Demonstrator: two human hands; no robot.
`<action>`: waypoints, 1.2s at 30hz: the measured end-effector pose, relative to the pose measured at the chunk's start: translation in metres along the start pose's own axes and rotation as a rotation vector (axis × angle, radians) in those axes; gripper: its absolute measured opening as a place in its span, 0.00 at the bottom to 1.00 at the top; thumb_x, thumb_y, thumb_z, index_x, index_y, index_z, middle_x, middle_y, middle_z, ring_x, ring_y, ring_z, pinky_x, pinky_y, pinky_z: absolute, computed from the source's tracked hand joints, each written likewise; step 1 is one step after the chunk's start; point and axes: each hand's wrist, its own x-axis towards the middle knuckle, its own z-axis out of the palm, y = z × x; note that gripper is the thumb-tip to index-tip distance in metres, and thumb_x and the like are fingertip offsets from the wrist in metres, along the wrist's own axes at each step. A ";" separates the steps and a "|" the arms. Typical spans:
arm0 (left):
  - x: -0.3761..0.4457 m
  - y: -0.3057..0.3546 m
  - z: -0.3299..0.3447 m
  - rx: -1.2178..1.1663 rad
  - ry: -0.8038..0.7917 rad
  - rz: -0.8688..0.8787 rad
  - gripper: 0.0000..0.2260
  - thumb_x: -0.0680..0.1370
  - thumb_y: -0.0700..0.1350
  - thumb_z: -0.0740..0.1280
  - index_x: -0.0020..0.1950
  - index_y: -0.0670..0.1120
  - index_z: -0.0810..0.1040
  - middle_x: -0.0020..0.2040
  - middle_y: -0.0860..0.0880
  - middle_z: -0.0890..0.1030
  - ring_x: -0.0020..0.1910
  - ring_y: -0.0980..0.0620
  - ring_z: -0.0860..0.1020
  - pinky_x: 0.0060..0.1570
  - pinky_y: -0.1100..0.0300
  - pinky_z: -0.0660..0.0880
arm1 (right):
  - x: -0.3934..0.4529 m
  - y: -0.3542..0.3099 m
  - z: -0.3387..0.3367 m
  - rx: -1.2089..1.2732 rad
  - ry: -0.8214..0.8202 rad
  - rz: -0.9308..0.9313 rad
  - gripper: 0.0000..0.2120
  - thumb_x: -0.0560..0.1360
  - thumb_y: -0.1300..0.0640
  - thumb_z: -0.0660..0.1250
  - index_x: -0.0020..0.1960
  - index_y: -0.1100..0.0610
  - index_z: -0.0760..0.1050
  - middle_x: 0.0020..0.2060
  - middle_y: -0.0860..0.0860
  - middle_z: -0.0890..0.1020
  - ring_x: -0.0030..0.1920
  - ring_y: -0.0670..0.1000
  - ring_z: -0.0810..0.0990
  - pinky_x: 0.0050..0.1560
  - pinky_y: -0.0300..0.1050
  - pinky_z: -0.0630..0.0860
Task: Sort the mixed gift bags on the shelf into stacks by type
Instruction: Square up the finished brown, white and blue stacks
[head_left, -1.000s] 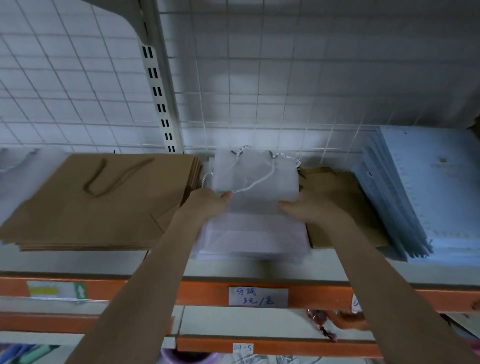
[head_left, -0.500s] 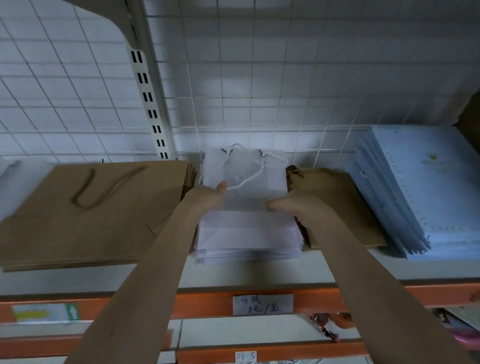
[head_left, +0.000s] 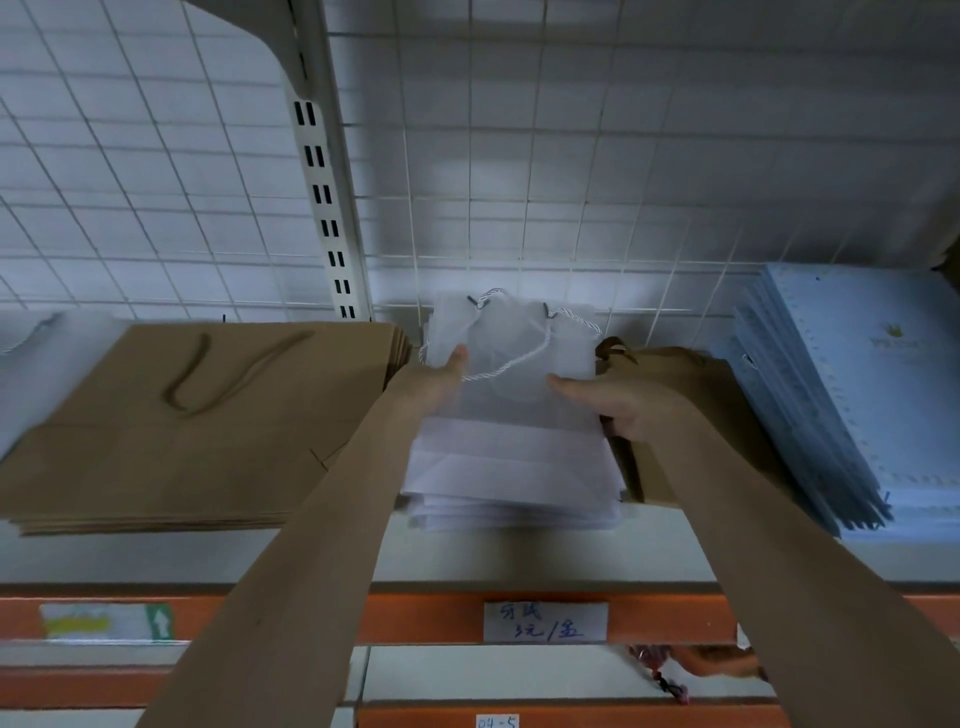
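both hands, left hand (head_left: 436, 387) and right hand (head_left: 618, 402), clamp the sides of a white gift bag (head_left: 511, 364) atop its stack, seemingly light, floppy paper best held by its edges.

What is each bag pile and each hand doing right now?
White paper bag stack: flat, gripped at both sides.
Large brown paper bag stack: flat, untouched.
Pale blue bag stack: flat, fanned.
Left hand: holding white stack.
Right hand: holding white stack.
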 end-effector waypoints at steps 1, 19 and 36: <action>0.000 0.001 -0.001 -0.007 0.015 0.005 0.35 0.77 0.65 0.53 0.73 0.38 0.61 0.73 0.42 0.65 0.70 0.44 0.65 0.64 0.56 0.63 | 0.002 0.000 0.000 -0.018 0.000 -0.003 0.29 0.62 0.43 0.77 0.59 0.54 0.75 0.54 0.51 0.82 0.53 0.52 0.81 0.57 0.54 0.77; -0.053 -0.045 -0.001 0.152 -0.095 0.264 0.44 0.71 0.61 0.68 0.75 0.40 0.51 0.66 0.47 0.71 0.51 0.55 0.74 0.36 0.71 0.69 | -0.045 0.040 -0.012 -0.184 -0.249 -0.087 0.31 0.65 0.49 0.76 0.65 0.55 0.72 0.64 0.51 0.76 0.62 0.47 0.76 0.64 0.43 0.71; -0.070 -0.063 0.021 0.448 0.102 0.209 0.39 0.66 0.45 0.77 0.68 0.34 0.60 0.60 0.39 0.74 0.59 0.43 0.75 0.53 0.57 0.73 | -0.070 0.040 0.014 -0.876 0.018 -0.148 0.27 0.64 0.58 0.77 0.59 0.63 0.72 0.46 0.54 0.75 0.44 0.50 0.74 0.30 0.34 0.65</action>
